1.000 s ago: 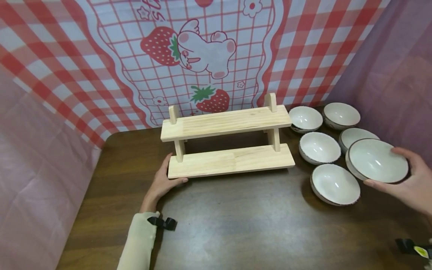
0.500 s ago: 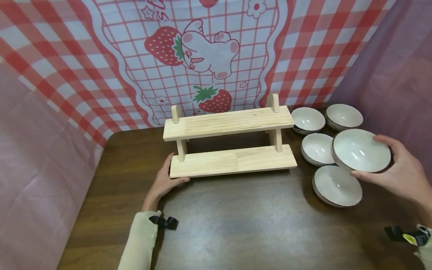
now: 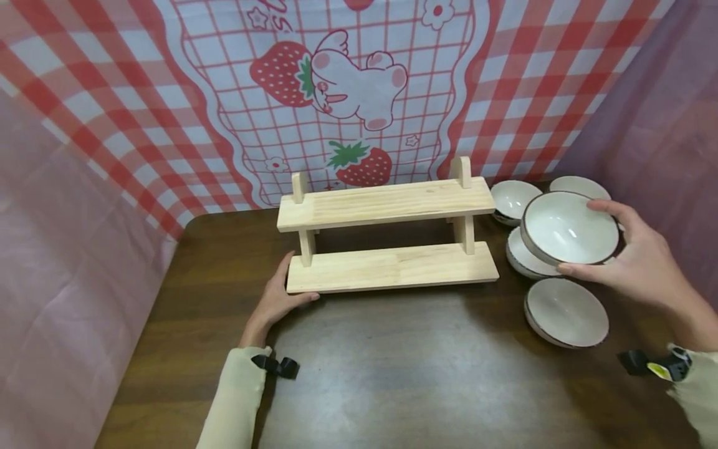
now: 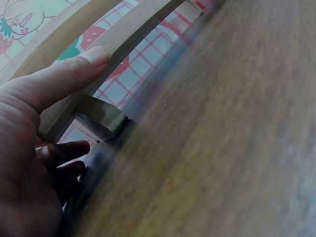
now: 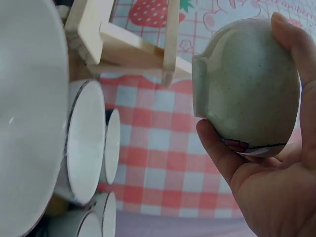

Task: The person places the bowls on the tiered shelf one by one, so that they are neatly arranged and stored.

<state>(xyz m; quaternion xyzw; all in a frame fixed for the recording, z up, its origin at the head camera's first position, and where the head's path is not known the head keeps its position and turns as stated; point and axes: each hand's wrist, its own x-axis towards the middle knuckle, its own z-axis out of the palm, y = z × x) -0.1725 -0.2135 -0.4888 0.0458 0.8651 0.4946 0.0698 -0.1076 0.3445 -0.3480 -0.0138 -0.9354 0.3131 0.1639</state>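
A two-tier wooden shelf [image 3: 387, 268] stands on the table near the back cloth. My left hand [image 3: 278, 300] grips the left end of its lower board, with the thumb [image 4: 81, 69] along the front edge. To the right of the shelf, my right hand [image 3: 645, 252] holds up a white bowl with a dark rim [image 3: 569, 227], its mouth tilted towards me. In the right wrist view the outside of that bowl [image 5: 247, 91] and its foot ring show, clasped between thumb and fingers. It overlaps other bowls behind it in the head view.
Several similar bowls stand at the right: one in front [image 3: 566, 312], one partly covered [image 3: 527, 255], and two at the back, a left bowl [image 3: 513, 199] and a right bowl [image 3: 580, 185]. A checked cloth [image 3: 521, 93] hangs behind, and a pink curtain [image 3: 662, 137] borders the right.
My right hand has carried the bowl leftward and towards the back, over the other bowls. My left hand stays on the shelf end. The head view has shifted slightly.
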